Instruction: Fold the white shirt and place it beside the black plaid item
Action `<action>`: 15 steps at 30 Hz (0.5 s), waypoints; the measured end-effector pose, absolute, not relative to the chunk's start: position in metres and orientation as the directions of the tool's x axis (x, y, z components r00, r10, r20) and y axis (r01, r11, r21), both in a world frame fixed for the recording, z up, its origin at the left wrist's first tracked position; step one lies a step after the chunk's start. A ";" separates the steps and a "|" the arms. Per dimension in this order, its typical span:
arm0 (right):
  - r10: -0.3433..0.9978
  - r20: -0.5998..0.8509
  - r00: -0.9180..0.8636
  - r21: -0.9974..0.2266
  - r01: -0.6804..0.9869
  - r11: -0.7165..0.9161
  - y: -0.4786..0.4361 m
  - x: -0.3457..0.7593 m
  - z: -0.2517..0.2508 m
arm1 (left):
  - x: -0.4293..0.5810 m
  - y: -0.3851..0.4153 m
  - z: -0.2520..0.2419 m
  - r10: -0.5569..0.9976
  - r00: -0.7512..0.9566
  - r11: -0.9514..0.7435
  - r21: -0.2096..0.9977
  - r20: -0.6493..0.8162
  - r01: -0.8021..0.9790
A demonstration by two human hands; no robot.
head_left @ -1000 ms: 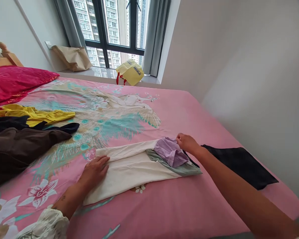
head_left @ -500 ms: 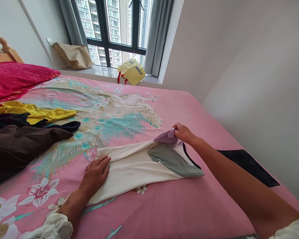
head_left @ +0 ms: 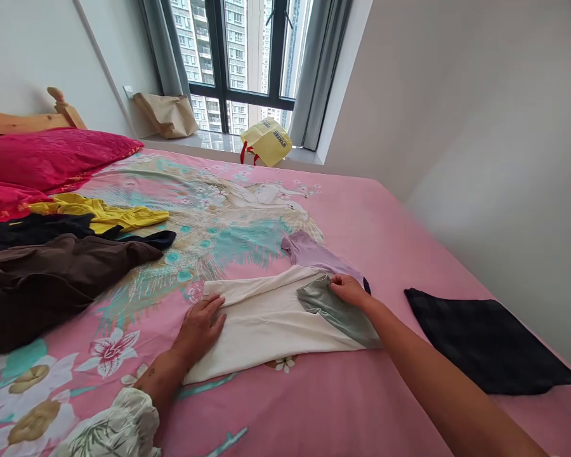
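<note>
A cream T-shirt (head_left: 257, 320) lies on the pink flowered bed sheet (head_left: 323, 406), with one lilac sleeve (head_left: 309, 251) spread out at its far side and a grey-green sleeve (head_left: 337, 311) folded in over the body. Flat on the shirt's left end rests my left hand (head_left: 202, 330), its fingers stretched out. My right hand (head_left: 349, 292) pinches the edge of the grey-green sleeve between thumb and fingers. A bit of the dark neckband shows just beyond my right hand; my forearm covers the rest.
To the left lie a brown garment (head_left: 61, 279), a black garment (head_left: 42, 230) and a yellow garment (head_left: 109, 212), near red pillows (head_left: 61, 155). A folded black cloth (head_left: 490, 336) lies at right. Paper bag (head_left: 169, 114) and yellow bag (head_left: 269, 141) stand by the window.
My right hand has let go of the lilac sleeve, which now lies spread outward, and has taken hold of the grey-green sleeve. The view has shifted, showing more of the black cloth.
</note>
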State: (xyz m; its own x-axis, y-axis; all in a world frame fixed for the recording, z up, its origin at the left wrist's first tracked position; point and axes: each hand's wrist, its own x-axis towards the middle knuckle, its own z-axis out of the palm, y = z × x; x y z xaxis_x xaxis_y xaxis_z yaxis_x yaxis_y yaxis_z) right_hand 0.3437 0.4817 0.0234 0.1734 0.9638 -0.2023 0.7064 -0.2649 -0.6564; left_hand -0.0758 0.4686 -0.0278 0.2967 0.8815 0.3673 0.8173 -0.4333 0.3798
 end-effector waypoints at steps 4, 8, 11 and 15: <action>0.970 -0.158 0.184 -0.802 0.550 -0.235 0.471 0.349 0.034 | -0.076 0.470 -0.031 0.883 0.290 -0.435 0.410 0.370 0.802; 0.956 -0.140 0.259 -0.878 0.414 -0.240 0.456 0.362 0.045 | -0.077 0.470 -0.034 0.863 0.304 -0.456 0.363 0.403 0.813; 0.941 -0.121 0.317 -0.914 0.333 -0.230 0.448 0.370 0.051 | -0.075 0.466 -0.028 0.830 0.311 -0.468 0.276 0.464 0.839; 0.922 -0.068 0.381 -0.953 0.248 -0.173 0.438 0.377 0.064 | -0.044 0.438 0.002 0.714 0.442 -0.625 0.209 0.542 0.753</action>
